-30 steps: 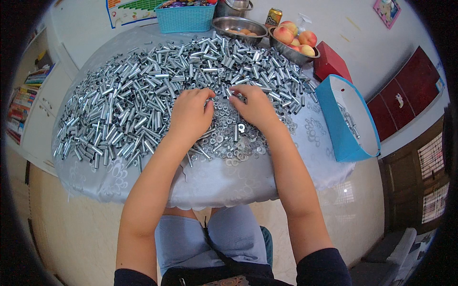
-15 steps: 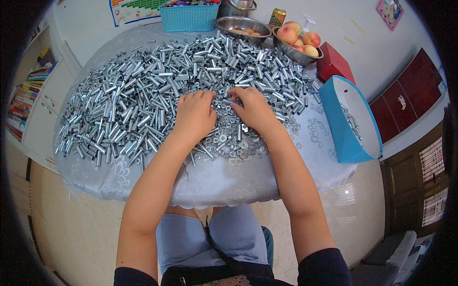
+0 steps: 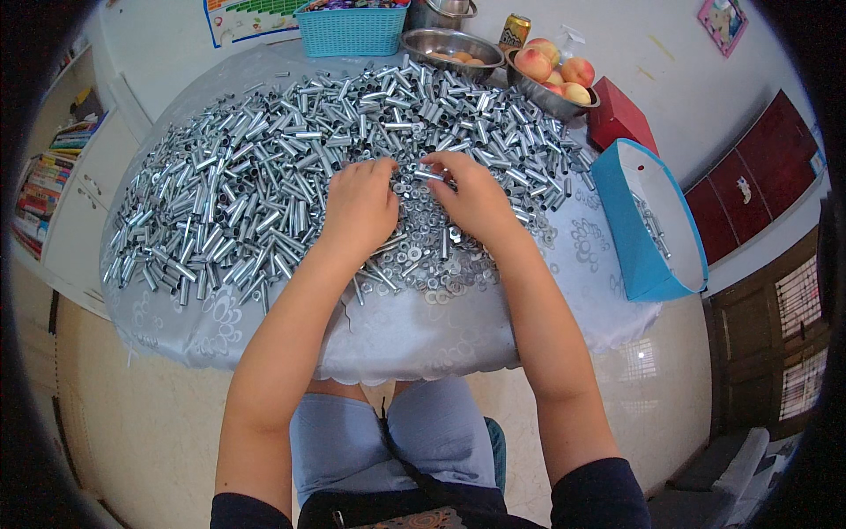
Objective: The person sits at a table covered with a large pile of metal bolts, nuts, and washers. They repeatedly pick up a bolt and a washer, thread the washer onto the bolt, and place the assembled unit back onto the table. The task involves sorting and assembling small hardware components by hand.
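A wide heap of shiny metal tubes (image 3: pixel 264 167) covers most of the table, with flat round washers (image 3: pixel 432 251) spread along its near middle. My right hand (image 3: pixel 471 194) is closed, pinching a short metal tube (image 3: pixel 429 175) between thumb and fingers. Left of it, across a narrow gap, my left hand (image 3: pixel 363 203) rests at the heap with its fingers curled down. Whatever lies under those fingertips is hidden. A few bolts (image 3: pixel 383 276) lie among the washers close to my left wrist.
At the right edge stands a blue fabric box (image 3: pixel 636 251) with some metal parts inside. Behind it are a red box (image 3: pixel 621 115), a steel bowl of peaches (image 3: pixel 551 97), a bowl of eggs (image 3: pixel 449 40), a can (image 3: pixel 515 31) and a blue basket (image 3: pixel 352 33).
My right hand has lifted slightly, and a tube now shows plainly in its pinch. The left fingers have shifted a little away from me.
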`<action>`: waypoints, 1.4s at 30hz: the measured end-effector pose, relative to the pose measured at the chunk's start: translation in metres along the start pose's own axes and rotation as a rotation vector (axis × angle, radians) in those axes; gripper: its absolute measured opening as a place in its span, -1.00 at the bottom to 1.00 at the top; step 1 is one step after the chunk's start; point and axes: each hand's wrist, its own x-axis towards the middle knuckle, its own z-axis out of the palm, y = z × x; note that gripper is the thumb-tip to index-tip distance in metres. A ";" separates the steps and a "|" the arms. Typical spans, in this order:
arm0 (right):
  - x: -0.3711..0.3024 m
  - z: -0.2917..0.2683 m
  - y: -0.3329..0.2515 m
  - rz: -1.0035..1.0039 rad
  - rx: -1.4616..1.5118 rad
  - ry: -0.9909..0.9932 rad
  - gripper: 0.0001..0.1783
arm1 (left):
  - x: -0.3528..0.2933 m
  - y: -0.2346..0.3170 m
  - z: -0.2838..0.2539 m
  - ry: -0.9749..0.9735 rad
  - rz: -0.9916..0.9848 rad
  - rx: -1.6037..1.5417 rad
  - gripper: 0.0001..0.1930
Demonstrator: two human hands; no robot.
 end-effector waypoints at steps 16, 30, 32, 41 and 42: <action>0.001 -0.008 -0.003 -0.010 -0.017 0.032 -0.70 | 0.010 -0.022 -0.008 0.018 -0.059 0.119 -0.81; 0.001 -0.010 -0.007 0.014 -0.023 0.033 -0.71 | 0.023 -0.013 0.013 -0.171 -0.145 0.386 -0.80; 0.000 -0.010 -0.006 0.005 -0.012 0.031 -0.72 | 0.026 -0.014 0.013 -0.209 -0.162 0.374 -0.79; 0.001 -0.013 -0.005 0.045 0.006 0.058 -0.71 | 0.018 -0.013 0.020 0.092 -0.160 0.159 -0.81; 0.001 -0.013 -0.004 0.042 0.005 0.066 -0.71 | 0.017 -0.012 0.018 0.149 -0.149 0.145 -0.81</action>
